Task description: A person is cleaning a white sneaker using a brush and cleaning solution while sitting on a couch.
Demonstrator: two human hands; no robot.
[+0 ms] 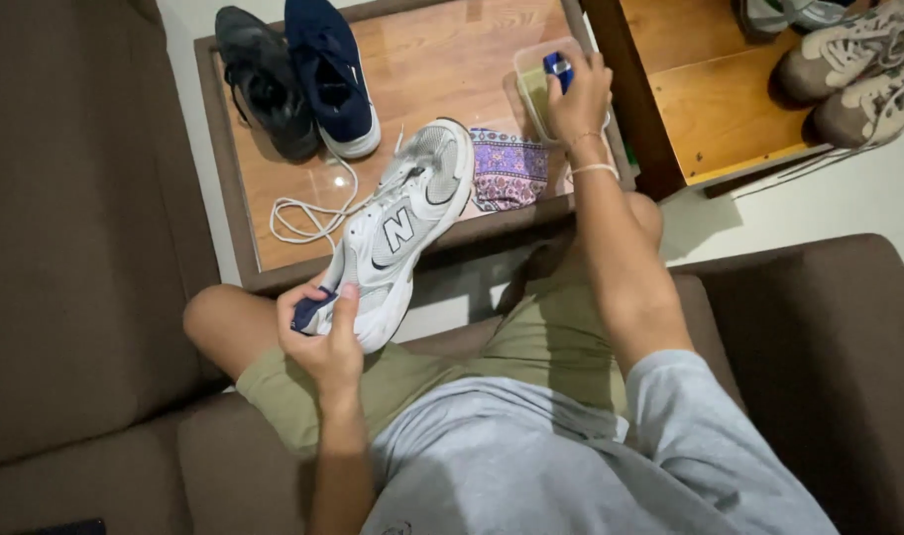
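So the white sneaker (397, 233) is tilted up at an angle, heel end down by the person's knee and toe pointing up over the edge of the wooden coffee table (442, 59). The left hand (323, 332) has the heel end clamped, fingers curled around it with the thumb pressed on the side. Its white lace (308, 213) trails loose onto the tabletop. The right hand (576, 94) is well apart from the shoe, reached out over the far side of the table, fingers closed around a small blue thing (558, 67) held at the mouth of a clear plastic container (531, 84); can't tell exactly what the blue item is. Just beside that container lies a purple patterned cloth (508, 168), between the sneaker's toe and the right wrist. At the back of the table sit a black shoe (264, 84) and a navy shoe (331, 74), side by side. The person is on a brown sofa (75, 248), in olive shorts and a grey shirt. Off to the right there's a wooden shelf (720, 109) with a pair of beige sneakers (858, 74) on it, over a pale floor.
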